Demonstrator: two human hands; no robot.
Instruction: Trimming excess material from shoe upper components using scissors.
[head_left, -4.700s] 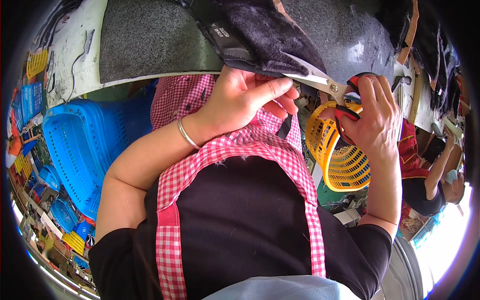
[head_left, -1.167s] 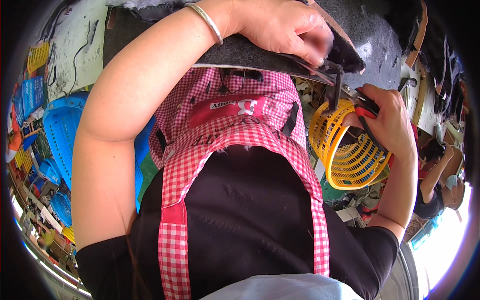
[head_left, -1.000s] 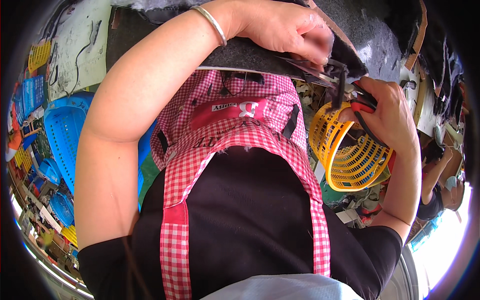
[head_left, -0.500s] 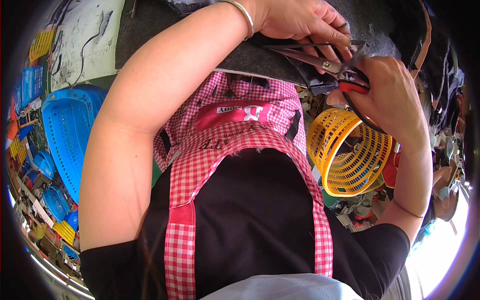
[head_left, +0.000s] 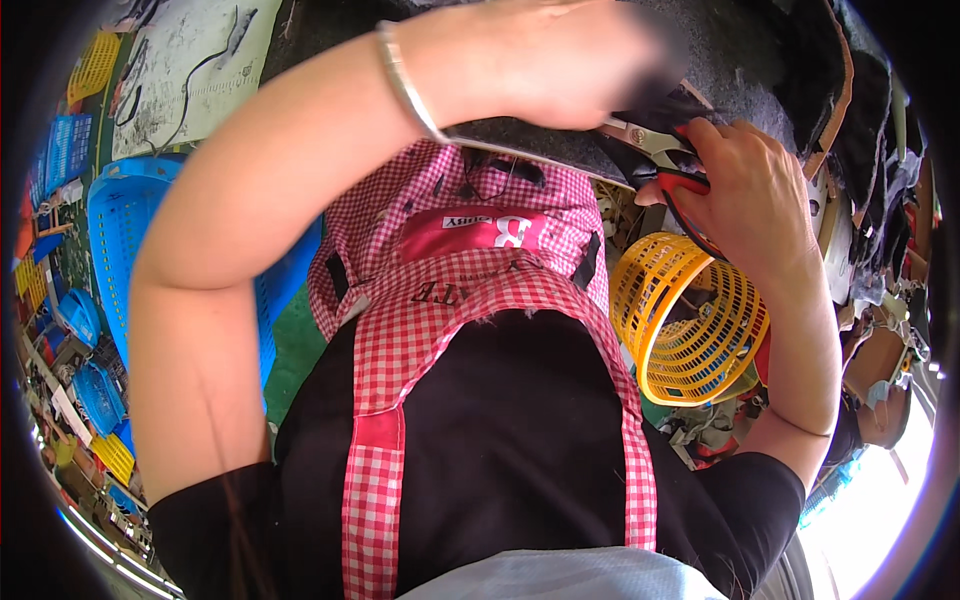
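My right hand is closed round the red and black handles of a pair of scissors, at the near edge of the dark work surface. The metal blades point left, and their tips are hidden beneath my left hand. That hand reaches across the surface, with a silver bangle on its wrist. Its fingers are smeared, so neither their pose nor anything between them can be made out. Some thin dark material lies just beyond the scissors, close to both hands.
A yellow perforated basket lies tilted below the right side of the table. Beside my left arm stands a large blue basket. A marked white board with black strips on it lies at the far left. Dark scraps hang at the right.
My left hand has moved nearer and turned, now covering the blades and the thin black strip it pinched. My right hand has shifted slightly left with the scissors.
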